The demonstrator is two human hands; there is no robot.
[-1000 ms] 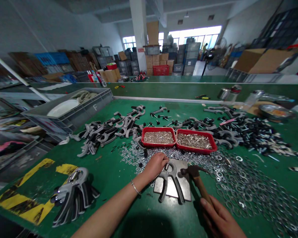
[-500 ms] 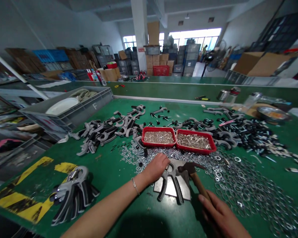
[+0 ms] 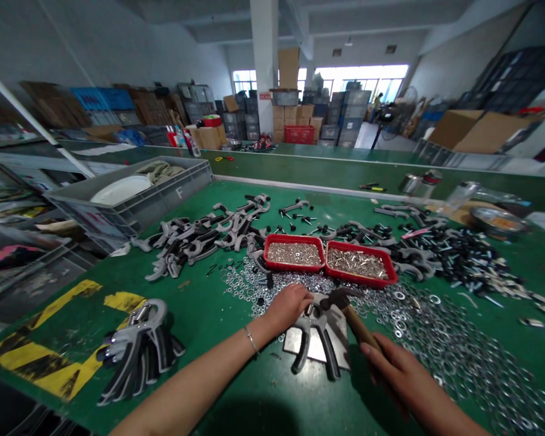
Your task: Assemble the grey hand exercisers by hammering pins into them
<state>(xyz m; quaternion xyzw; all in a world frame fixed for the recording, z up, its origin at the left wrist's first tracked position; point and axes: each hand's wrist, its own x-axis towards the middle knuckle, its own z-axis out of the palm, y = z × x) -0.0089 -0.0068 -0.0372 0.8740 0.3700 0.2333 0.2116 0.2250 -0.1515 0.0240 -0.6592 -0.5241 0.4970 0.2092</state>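
Note:
My right hand (image 3: 390, 357) grips the wooden handle of a hammer (image 3: 358, 324), its dark head raised just over the right side of a metal plate (image 3: 340, 357). On that plate lies a grey plier-shaped tool (image 3: 330, 354) with black grips, its two handles spread toward me. My left hand (image 3: 290, 306), with a bracelet on the wrist, is closed at the tool's upper end. The fingertips pinch near its joint; whether a small pin is between them is hidden. Just beyond are two red trays, one with tiny metal parts (image 3: 295, 253), one with pins (image 3: 358, 263).
Loose metal rings (image 3: 458, 345) spread around the plate and to the right. Grey tool halves (image 3: 200, 236) are heaped at the back left, black-headed bolts (image 3: 467, 254) at the back right. A stack of assembled plier-shaped tools (image 3: 140, 348) lies at left, near a grey crate (image 3: 136, 200).
The hammer head has shifted slightly left and up, closer to the tool's joint. My left hand stays at the tool's upper end. The whole view has moved a little.

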